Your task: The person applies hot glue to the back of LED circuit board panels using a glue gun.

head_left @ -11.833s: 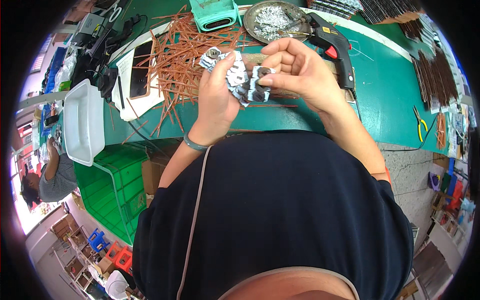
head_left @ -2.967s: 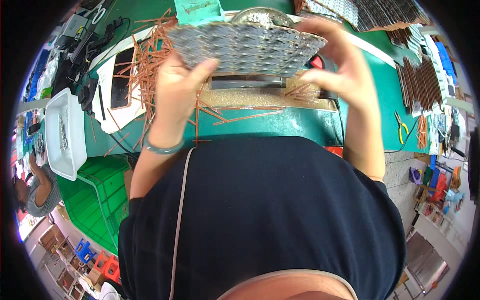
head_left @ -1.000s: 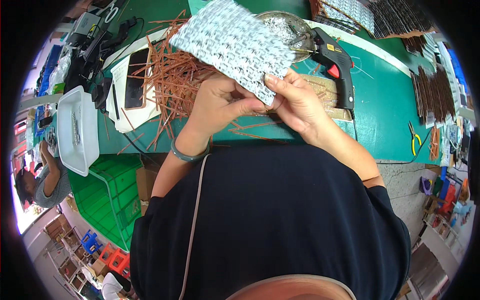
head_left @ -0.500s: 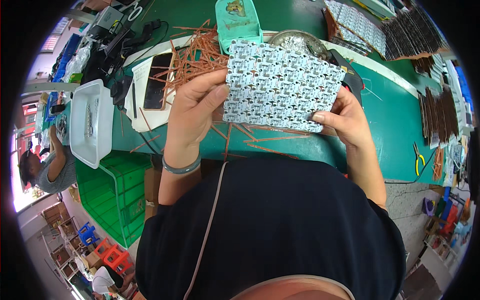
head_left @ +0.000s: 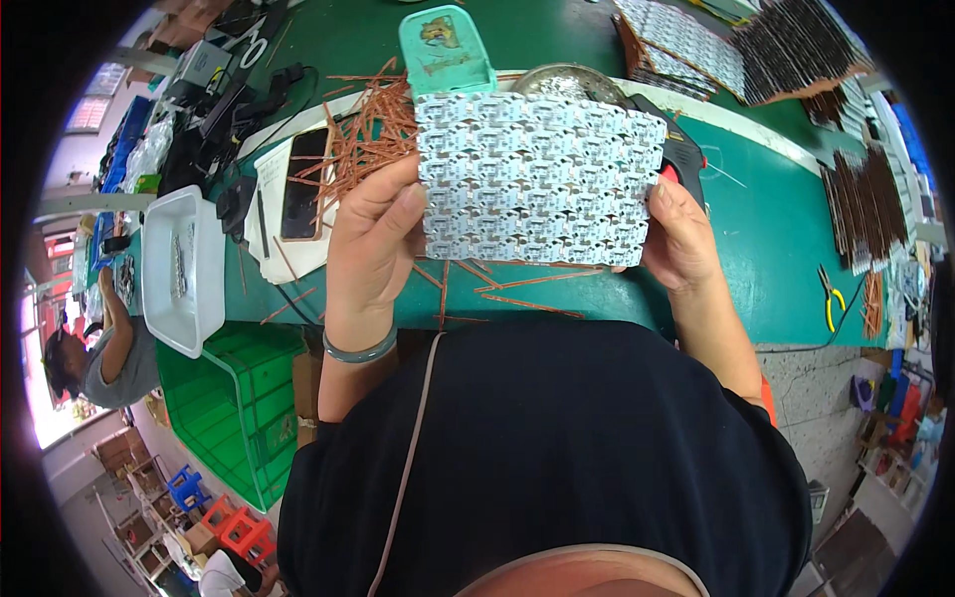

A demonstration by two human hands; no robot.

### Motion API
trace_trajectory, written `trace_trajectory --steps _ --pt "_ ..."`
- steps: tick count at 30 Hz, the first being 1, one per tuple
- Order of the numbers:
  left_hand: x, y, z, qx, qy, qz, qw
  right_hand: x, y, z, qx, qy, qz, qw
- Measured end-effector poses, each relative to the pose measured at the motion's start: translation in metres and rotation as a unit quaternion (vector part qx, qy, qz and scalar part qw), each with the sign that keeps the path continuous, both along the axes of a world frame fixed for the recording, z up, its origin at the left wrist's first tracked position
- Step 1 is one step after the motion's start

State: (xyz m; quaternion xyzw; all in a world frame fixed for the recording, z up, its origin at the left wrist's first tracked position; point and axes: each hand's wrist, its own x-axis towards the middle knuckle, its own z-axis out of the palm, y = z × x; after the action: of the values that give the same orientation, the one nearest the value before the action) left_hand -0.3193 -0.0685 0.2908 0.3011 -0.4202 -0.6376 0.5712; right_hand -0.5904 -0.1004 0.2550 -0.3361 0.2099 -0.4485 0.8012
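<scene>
A white circuit board panel (head_left: 537, 179) with rows of repeated dark patterns is held up in front of me, above the table. My left hand (head_left: 376, 224) grips its left edge, thumb on the face and fingers behind. At the right edge my right hand (head_left: 681, 234) pinches the panel, its thumb near the upper part and other fingers mostly hidden behind. Reddish-brown thin strips (head_left: 378, 124) lie heaped beyond my left hand, and several loose strips (head_left: 532, 303) lie beneath the panel. A black tool with a red part (head_left: 684, 159) rests behind my right hand.
A teal plastic tray (head_left: 448, 50) and a round metal dish (head_left: 567, 82) stand behind the panel. Stacked panels (head_left: 686, 45) fill the back right; yellow-handled pliers (head_left: 832, 298) lie far right. A phone (head_left: 303, 184), white bin (head_left: 184, 269) and green crate (head_left: 224, 408) are at left.
The panel has turned to sit more level. My right thumb has moved from its lower right corner up the right edge. The view has shifted slightly.
</scene>
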Motion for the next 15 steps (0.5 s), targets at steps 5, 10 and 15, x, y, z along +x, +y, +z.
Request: trace_trajectory --steps 5,10,15 --pt "0.002 0.001 -0.003 0.019 0.029 -0.002 0.999 0.001 0.001 0.009 -0.051 -0.066 0.037 0.996" --pt "-0.004 -0.007 -0.002 0.034 0.037 -0.01 0.999 -0.001 -0.002 0.012 -0.073 -0.069 0.045 0.994" --pt "-0.009 -0.007 0.003 0.058 0.041 0.012 0.997 0.0 -0.005 0.013 -0.066 -0.083 0.049 0.993"
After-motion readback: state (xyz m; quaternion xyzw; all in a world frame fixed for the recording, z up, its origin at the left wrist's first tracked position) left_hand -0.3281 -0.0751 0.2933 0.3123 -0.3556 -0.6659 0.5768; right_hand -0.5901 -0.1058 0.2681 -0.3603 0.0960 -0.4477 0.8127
